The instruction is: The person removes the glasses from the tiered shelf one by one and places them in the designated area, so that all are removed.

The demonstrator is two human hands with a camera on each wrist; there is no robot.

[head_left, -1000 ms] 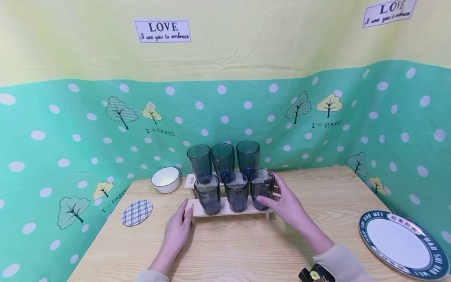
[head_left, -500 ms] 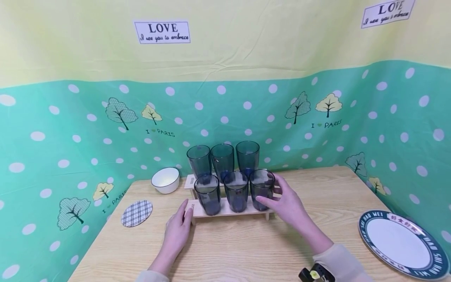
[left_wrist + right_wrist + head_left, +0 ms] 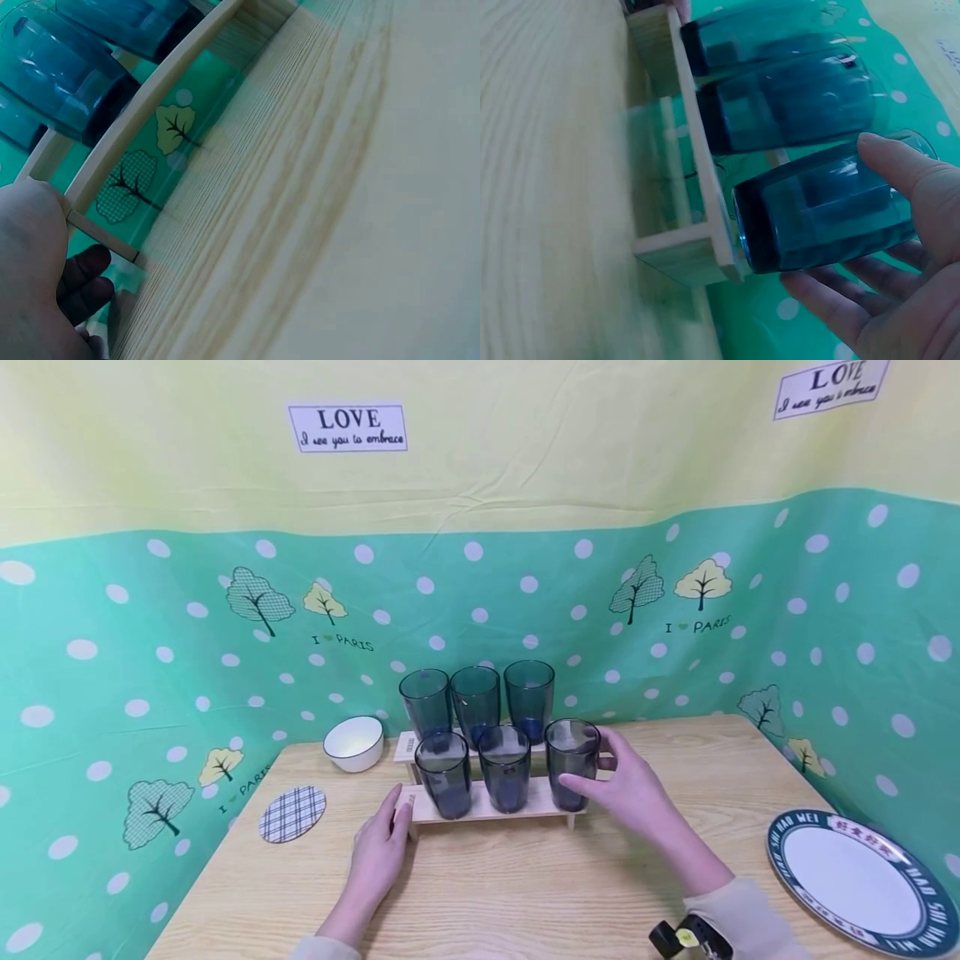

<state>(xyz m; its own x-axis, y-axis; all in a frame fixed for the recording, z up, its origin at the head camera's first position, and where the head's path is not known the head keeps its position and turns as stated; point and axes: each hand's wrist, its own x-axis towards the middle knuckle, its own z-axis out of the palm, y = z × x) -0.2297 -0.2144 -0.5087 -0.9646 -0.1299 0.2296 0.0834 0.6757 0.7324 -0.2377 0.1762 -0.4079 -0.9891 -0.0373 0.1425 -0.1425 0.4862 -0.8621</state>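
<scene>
A two-tier wooden rack (image 3: 480, 814) bears dark tinted glasses in two rows, three behind and three in front. My right hand (image 3: 633, 781) grips the front row's right glass (image 3: 573, 764), thumb on the near side and fingers round the far side. In the right wrist view this glass (image 3: 825, 210) stands at the end of the lower shelf, apart from the middle glass (image 3: 787, 101). My left hand (image 3: 381, 843) holds the lower shelf's left end; in the left wrist view its fingers (image 3: 86, 300) curl beside the rack's leg.
A white bowl (image 3: 353, 744) stands left of the rack, with a round checked coaster (image 3: 292, 814) nearer the table's left edge. On the right lies a large plate (image 3: 851, 881) with a dark green lettered rim. A patterned cloth (image 3: 480, 585) hangs behind and at both sides.
My right hand has shifted the front right glass to the right, widening the gap to the middle one. The left hand keeps its place on the rack.
</scene>
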